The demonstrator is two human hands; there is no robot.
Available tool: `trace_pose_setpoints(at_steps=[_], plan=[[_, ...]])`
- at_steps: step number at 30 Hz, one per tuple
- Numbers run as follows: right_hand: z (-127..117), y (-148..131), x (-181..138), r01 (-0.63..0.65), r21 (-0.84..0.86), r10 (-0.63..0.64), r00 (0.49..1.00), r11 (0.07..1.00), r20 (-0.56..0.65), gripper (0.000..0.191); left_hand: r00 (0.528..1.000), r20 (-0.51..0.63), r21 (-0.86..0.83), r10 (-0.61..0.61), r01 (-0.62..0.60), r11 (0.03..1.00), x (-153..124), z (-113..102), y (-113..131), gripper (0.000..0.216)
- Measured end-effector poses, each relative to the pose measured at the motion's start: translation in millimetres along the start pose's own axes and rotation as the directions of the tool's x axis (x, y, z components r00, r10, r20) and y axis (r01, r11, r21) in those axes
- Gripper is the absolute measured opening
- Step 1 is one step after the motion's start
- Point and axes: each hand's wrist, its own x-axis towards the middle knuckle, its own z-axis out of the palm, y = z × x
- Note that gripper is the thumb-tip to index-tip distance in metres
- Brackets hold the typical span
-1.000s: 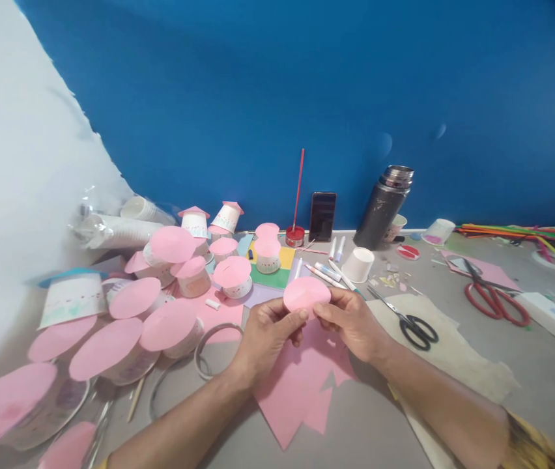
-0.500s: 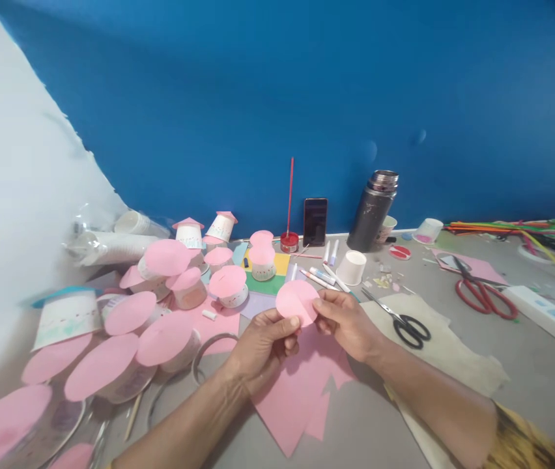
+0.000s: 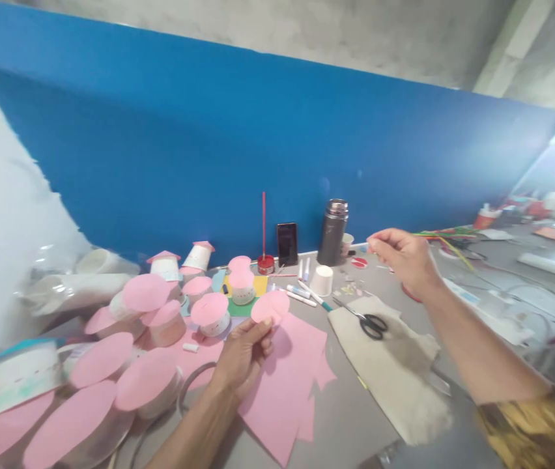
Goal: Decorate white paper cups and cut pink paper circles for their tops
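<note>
My left hand [image 3: 245, 352] pinches a pink paper circle [image 3: 270, 306] between thumb and fingers. Below it lies a cut sheet of pink paper [image 3: 277, 397] with jagged edges. My right hand [image 3: 404, 257] is raised over the right side of the table, thumb and fingertips pressed together; whether anything sits between them I cannot make out. Under that hand, a bit of the red scissor handle [image 3: 412, 293] shows, the rest being hidden. Black-handled scissors [image 3: 372, 327] rest on a beige cloth [image 3: 380, 378] between my two arms.
Several paper cups with pink paper tops [image 3: 150, 381] crowd the left. Toward the blue wall [image 3: 209, 143] stand a phone [image 3: 287, 243], a dark flask [image 3: 332, 234] and an upturned white cup [image 3: 322, 281]. Markers [image 3: 301, 297] lie before them; a cable [image 3: 526, 257] runs at right.
My right hand has let go of the pink paper circle and moved right and up. My left hand still holds the circle. The view has swung right and upward.
</note>
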Motion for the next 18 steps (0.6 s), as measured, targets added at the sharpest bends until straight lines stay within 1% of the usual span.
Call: trace_pose_setpoints(at_steps=[1,2,3,5,8,10,12,15,18], plan=[[-19.4,4.6,6.2,0.026,-0.169,-0.033,0.999,0.985,-0.036,0.031,1.000,0.004,0.004,-0.001,0.001,1.000,0.6,0.1,-0.9,0.051],[-36.4,10.9,10.3,0.034,-0.332,-0.042,0.999,0.943,-0.018,0.030,1.000,0.011,0.010,-0.002,0.002,1.000,1.0,0.4,-1.8,0.051],[-50.4,18.6,12.7,0.040,-0.470,-0.029,0.999,0.882,0.032,0.030,1.000,0.019,0.016,-0.004,0.003,1.000,1.1,0.9,-2.7,0.051],[-69.6,35.8,13.1,0.036,-0.564,0.025,0.995,0.825,0.100,0.025,0.999,0.033,0.033,-0.010,0.009,0.999,0.5,2.3,-3.9,0.051],[-79.9,58.5,5.7,0.037,-0.625,0.101,0.978,0.779,0.183,0.024,1.000,0.024,0.056,-0.008,0.007,0.998,-1.6,5.0,-4.5,0.050],[-76.9,67.5,-3.6,0.051,-0.658,0.150,0.958,0.751,0.246,0.025,1.000,0.012,0.069,-0.009,0.008,0.998,-2.9,6.5,-4.6,0.051],[-66.4,70.5,-16.4,0.082,-0.682,0.196,0.927,0.727,0.320,0.025,1.000,0.008,0.079,-0.018,0.018,0.997,-3.8,7.4,-4.9,0.051],[-38.5,64.3,-39.2,0.155,-0.699,0.242,0.868,0.698,0.433,0.024,1.000,0.007,0.102,-0.027,0.026,0.994,-3.7,6.6,-6.9,0.051],[-2.3,48.7,-59.1,0.253,-0.683,0.238,0.808,0.685,0.539,0.020,1.000,0.002,0.145,-0.029,0.028,0.989,-2.1,3.7,-10.6,0.050]])
